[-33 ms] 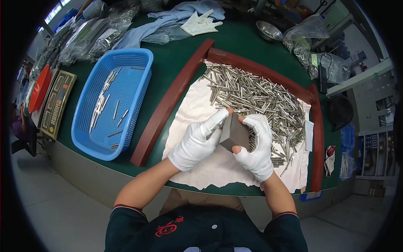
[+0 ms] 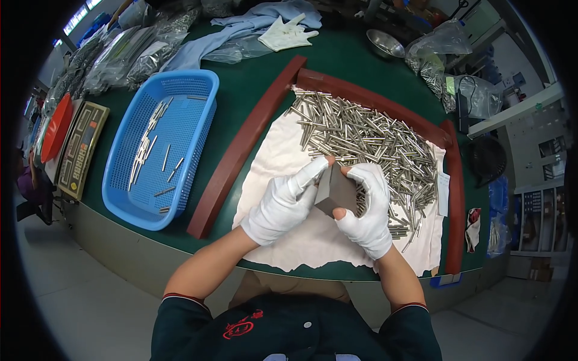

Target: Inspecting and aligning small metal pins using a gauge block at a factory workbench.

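Between my two hands is a dark grey-brown rectangular block point(image 2: 337, 191), raised over a pale pink cloth point(image 2: 283, 240). My left hand point(image 2: 283, 203), in a white glove with bare fingertips, presses the block's left side. On its right side, my right hand point(image 2: 368, 207), gloved the same way, grips it with the thumb low and the fingers at the far edge. Just beyond the hands lies a heap of short shiny metal rods point(image 2: 373, 141), spread over the cloth. The block and right hand hide some of these rods.
A dark red frame point(image 2: 244, 141) borders the cloth on the left, far and right sides. To the left stands a blue perforated basket point(image 2: 112, 180) with several rods inside. A spare white glove point(image 2: 289, 34), a blue cloth point(image 2: 241, 27) and a metal bowl point(image 2: 386, 44) lie farther back.
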`<act>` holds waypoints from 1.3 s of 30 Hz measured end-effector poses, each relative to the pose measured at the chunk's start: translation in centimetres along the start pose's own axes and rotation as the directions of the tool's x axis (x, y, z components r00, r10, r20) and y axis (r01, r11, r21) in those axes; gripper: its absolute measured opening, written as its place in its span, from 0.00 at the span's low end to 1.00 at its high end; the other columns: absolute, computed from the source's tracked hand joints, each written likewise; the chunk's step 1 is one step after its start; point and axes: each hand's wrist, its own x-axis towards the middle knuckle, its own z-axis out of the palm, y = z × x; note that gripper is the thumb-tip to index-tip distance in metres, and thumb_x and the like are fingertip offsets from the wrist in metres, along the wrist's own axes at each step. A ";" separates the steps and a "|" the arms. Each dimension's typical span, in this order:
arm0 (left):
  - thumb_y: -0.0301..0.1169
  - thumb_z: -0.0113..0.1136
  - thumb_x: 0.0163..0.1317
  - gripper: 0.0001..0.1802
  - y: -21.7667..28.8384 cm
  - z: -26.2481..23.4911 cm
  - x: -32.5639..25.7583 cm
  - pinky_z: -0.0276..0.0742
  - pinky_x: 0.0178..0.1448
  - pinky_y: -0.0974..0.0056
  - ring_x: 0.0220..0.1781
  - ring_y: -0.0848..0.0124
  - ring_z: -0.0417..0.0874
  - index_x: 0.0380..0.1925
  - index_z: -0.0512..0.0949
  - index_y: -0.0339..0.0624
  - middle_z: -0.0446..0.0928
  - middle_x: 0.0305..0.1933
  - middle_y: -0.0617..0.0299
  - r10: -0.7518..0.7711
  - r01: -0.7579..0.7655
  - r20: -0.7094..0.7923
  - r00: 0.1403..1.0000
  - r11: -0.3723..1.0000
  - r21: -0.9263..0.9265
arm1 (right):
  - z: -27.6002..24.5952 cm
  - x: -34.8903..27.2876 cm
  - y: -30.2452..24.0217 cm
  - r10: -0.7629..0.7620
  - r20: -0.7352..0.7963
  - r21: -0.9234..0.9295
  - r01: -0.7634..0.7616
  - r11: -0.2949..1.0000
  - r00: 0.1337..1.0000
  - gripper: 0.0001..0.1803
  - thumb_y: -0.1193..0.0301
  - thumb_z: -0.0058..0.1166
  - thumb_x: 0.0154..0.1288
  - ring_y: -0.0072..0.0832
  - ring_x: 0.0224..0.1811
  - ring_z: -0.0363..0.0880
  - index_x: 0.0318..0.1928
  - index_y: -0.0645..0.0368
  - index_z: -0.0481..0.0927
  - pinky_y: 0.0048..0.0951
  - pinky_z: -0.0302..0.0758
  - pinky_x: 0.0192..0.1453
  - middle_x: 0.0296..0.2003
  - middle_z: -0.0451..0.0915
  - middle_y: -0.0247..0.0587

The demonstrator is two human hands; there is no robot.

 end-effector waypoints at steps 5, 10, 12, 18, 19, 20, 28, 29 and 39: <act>0.14 0.47 0.59 0.32 -0.2 0.0 0.2 0.79 0.51 0.63 0.49 0.57 0.83 0.65 0.65 0.49 0.77 0.57 0.54 0.000 0.000 0.014 1.000 1.000 -0.020 | -0.2 -0.1 0.0 -0.021 0.013 0.091 0.020 0.996 1.000 0.32 0.50 0.65 0.45 0.41 0.41 0.72 0.44 0.61 0.74 0.39 0.69 0.48 0.40 0.75 0.45; 0.11 0.44 0.60 0.34 0.0 -0.1 0.2 0.69 0.39 0.78 0.30 0.84 0.70 0.67 0.62 0.43 0.75 0.40 0.67 -0.012 0.013 0.023 1.000 0.998 -0.063 | -0.5 0.1 -0.1 -0.024 0.024 0.085 0.022 0.996 0.999 0.32 0.49 0.64 0.46 0.41 0.41 0.72 0.43 0.62 0.75 0.39 0.68 0.48 0.40 0.75 0.46; 0.11 0.46 0.60 0.34 1.6 -0.3 0.5 0.70 0.39 0.78 0.32 0.85 0.70 0.68 0.61 0.42 0.75 0.46 0.67 -0.215 0.220 0.049 0.975 0.953 -0.208 | -0.6 -0.1 0.1 -0.063 0.019 0.114 0.060 0.992 0.998 0.32 0.52 0.66 0.44 0.41 0.41 0.72 0.44 0.61 0.74 0.39 0.68 0.48 0.40 0.74 0.46; 0.14 0.53 0.59 0.37 0.7 0.0 0.3 0.70 0.41 0.77 0.37 0.85 0.72 0.70 0.57 0.41 0.69 0.63 0.67 -0.305 0.303 0.042 0.951 0.903 -0.305 | 0.2 -0.2 0.0 0.002 -0.030 -0.028 -0.003 1.000 1.000 0.33 0.51 0.66 0.44 0.41 0.41 0.71 0.46 0.61 0.73 0.39 0.68 0.48 0.41 0.73 0.45; 0.14 0.54 0.59 0.38 0.6 0.0 0.3 0.71 0.42 0.77 0.38 0.85 0.73 0.70 0.56 0.41 0.67 0.64 0.68 -0.315 0.315 0.056 0.948 0.893 -0.322 | 0.3 -0.2 -0.1 -0.010 -0.033 -0.018 0.009 1.000 0.999 0.33 0.51 0.66 0.44 0.41 0.41 0.71 0.46 0.61 0.73 0.39 0.68 0.47 0.41 0.73 0.45; 0.14 0.54 0.59 0.38 0.5 0.0 0.2 0.71 0.42 0.77 0.38 0.85 0.73 0.70 0.56 0.41 0.67 0.64 0.68 -0.315 0.315 0.054 0.948 0.893 -0.322 | 0.3 -0.2 -0.1 -0.010 -0.032 -0.018 0.010 1.000 0.999 0.33 0.51 0.66 0.44 0.41 0.41 0.71 0.46 0.61 0.73 0.39 0.68 0.47 0.41 0.73 0.45; 0.13 0.48 0.57 0.36 -0.7 0.8 0.0 0.66 0.34 0.77 0.25 0.80 0.65 0.67 0.63 0.47 0.69 0.25 0.67 -0.056 0.046 -0.064 0.996 0.988 -0.149 | 0.4 -0.1 -0.4 -0.035 -0.040 -0.028 0.034 0.999 0.999 0.33 0.50 0.65 0.44 0.40 0.40 0.70 0.45 0.60 0.73 0.39 0.67 0.46 0.40 0.73 0.45; 0.13 0.48 0.57 0.36 -0.7 0.6 0.0 0.66 0.34 0.77 0.25 0.80 0.65 0.67 0.63 0.47 0.69 0.25 0.67 -0.057 0.047 -0.064 0.996 0.988 -0.150 | 0.4 -0.1 -0.4 -0.035 -0.040 -0.029 0.034 0.999 0.999 0.33 0.50 0.65 0.44 0.40 0.40 0.70 0.45 0.60 0.73 0.39 0.67 0.46 0.40 0.73 0.45; 0.12 0.48 0.55 0.36 -0.5 0.5 0.0 0.73 0.39 0.72 0.27 0.75 0.75 0.66 0.64 0.48 0.80 0.34 0.56 -0.010 0.006 -0.037 0.999 0.993 -0.114 | 0.3 0.2 0.1 -0.051 -0.065 -0.088 0.045 0.995 0.997 0.33 0.50 0.66 0.44 0.41 0.39 0.71 0.44 0.61 0.73 0.39 0.69 0.44 0.39 0.73 0.45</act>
